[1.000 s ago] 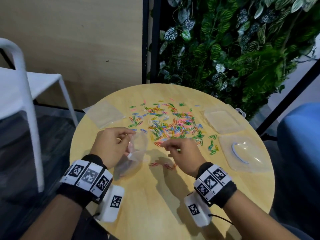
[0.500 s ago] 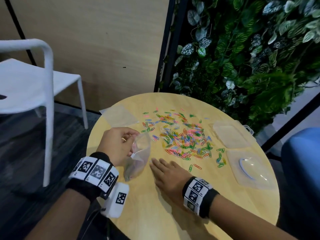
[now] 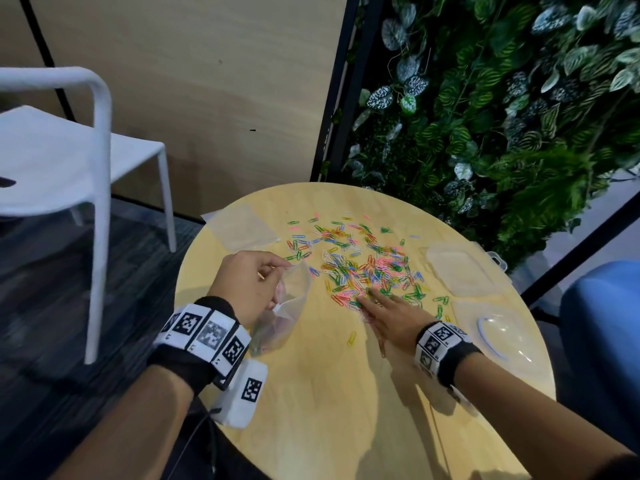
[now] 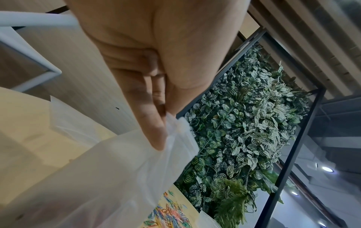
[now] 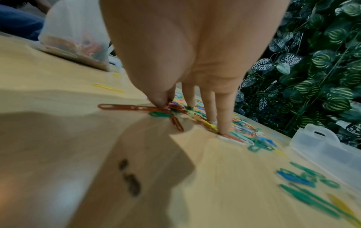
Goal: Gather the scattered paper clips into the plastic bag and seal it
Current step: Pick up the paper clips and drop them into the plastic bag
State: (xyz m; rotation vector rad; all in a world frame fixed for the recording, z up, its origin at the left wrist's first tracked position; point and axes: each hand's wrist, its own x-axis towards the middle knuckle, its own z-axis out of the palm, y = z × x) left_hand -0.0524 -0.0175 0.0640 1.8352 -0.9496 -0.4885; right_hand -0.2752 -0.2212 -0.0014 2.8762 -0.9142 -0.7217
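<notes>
Several coloured paper clips [image 3: 363,268] lie scattered across the middle of the round wooden table [image 3: 311,393]. My left hand [image 3: 249,285] pinches the rim of a clear plastic bag [image 3: 284,306] near the table's left edge; thumb and fingers [image 4: 156,135] clamp the bag [image 4: 117,169]. Some clips sit inside the bag [image 5: 78,43]. My right hand [image 3: 388,313] lies flat, fingers straight, its fingertips [image 5: 222,123] pressing on the near edge of the clip pile [image 5: 195,114]. A few clips lie loose beside it.
A second flat clear bag [image 3: 242,226] lies at the table's far left. A clear plastic box [image 3: 460,271] and its lid [image 3: 498,330] sit at the right. A white chair [image 3: 69,150] stands left; a plant wall [image 3: 502,116] rises behind.
My right hand went from curled near the pile, to flat beside the bag, then reached forward onto the pile's near edge. The left hand keeps holding the bag.
</notes>
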